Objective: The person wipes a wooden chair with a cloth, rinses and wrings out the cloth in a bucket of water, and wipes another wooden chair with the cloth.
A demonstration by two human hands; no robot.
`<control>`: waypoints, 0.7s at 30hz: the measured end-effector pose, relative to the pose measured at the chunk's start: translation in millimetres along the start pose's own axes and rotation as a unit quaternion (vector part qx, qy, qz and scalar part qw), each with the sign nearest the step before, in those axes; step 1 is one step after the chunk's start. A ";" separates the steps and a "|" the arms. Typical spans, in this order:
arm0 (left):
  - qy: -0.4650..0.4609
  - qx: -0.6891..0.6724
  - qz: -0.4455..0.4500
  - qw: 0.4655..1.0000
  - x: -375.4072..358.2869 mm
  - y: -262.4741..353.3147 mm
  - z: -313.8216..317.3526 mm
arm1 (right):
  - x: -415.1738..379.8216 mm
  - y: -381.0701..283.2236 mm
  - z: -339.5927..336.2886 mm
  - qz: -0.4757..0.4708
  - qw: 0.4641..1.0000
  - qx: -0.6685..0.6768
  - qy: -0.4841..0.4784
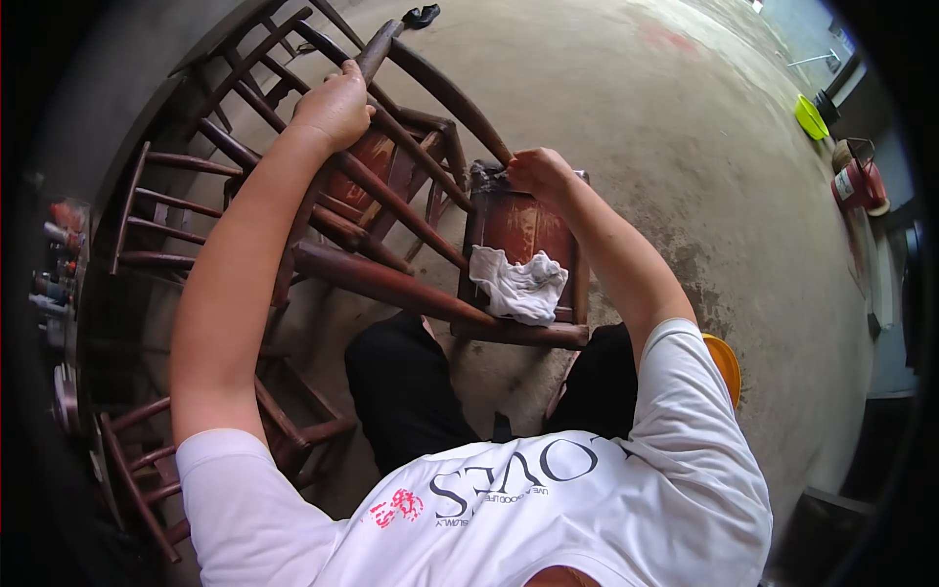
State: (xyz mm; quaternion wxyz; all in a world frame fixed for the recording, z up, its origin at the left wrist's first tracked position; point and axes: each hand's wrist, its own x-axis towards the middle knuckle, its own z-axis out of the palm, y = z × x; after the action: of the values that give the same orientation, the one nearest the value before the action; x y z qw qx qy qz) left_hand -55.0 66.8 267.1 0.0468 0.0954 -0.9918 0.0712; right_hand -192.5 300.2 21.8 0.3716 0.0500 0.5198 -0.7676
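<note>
A dark reddish-brown wooden chair [396, 293] is tipped over in front of me, its long back rails running toward the upper left. My left hand [337, 108] is closed around the chair's frame near the top end of its back. At the far edge of the worn seat [509, 223], my right hand [540, 176] is curled by the end of a curved rail. Crumpled grey material [489, 177] lies against those fingers, which are partly hidden. A damp-looking white cloth [520, 286] rests bunched on the near part of the seat.
More wooden chairs [156, 205] crowd the left side, with another [147, 460] lower down. A yellow basin [722, 367] sits by my right side. Farther right are a lime-green basin [810, 117] and a red bucket [858, 186]. A small black object [422, 16] lies on the concrete floor.
</note>
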 end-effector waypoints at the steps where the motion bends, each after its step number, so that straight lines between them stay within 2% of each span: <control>1: 0.006 0.002 0.003 1.000 -0.9 0.2 -0.5 | 7.0 6.8 -23.0 -0.015 0.997 0.040 -0.069; 2: 0.013 0.003 0.006 1.000 -1.3 -0.4 1.4 | -0.7 3.3 -30.3 -0.012 0.997 0.039 -0.067; 4: 0.034 -0.017 -0.001 0.999 -0.1 -1.3 5.6 | -21.5 -7.1 -49.2 -0.044 0.996 0.022 0.069; 6: 0.019 -0.023 -0.002 1.000 -0.1 -1.1 2.2 | -53.4 -22.5 -100.7 -0.061 0.996 0.000 0.069; 8: 0.023 -0.027 0.001 0.999 0.2 -1.0 3.5 | -96.5 -28.3 -157.3 -0.083 0.984 -0.006 0.157; 10: 0.033 -0.020 -0.003 0.999 1.7 -2.5 6.1 | -139.8 -14.3 -225.4 -0.128 0.961 0.106 0.220; 12: 0.036 -0.024 0.002 0.999 3.8 -5.4 8.2 | -196.0 13.8 -273.4 -0.147 0.908 0.118 0.373; 16: 0.029 -0.034 0.018 0.999 7.2 -7.5 9.6 | -307.5 115.5 -337.5 -0.160 0.794 0.155 0.566; 17: 0.038 -0.036 0.020 0.998 7.2 -8.5 11.5 | -327.1 144.9 -344.0 -0.126 0.747 0.171 0.629; 18: 0.038 -0.036 0.019 0.998 7.8 -9.4 13.3 | -342.9 191.8 -384.0 -0.114 0.737 0.168 0.644; 19: 0.038 -0.035 0.018 0.999 9.1 -10.4 14.9 | -352.9 218.0 -386.6 -0.079 0.695 0.164 0.696; 20: 0.038 -0.033 0.017 0.999 10.2 -11.3 15.6 | -363.8 215.4 -348.5 0.028 0.661 0.133 0.738; 21: 0.038 -0.032 0.015 0.999 10.7 -11.5 15.3 | -362.5 263.2 -383.7 -0.048 0.670 0.114 0.732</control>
State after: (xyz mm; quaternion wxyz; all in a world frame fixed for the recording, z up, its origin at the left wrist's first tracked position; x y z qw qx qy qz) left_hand -64.4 51.4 254.7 0.0863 0.0761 -0.9924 0.0437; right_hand 113.1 760.4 -184.9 -0.1743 0.6131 0.5349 -0.5547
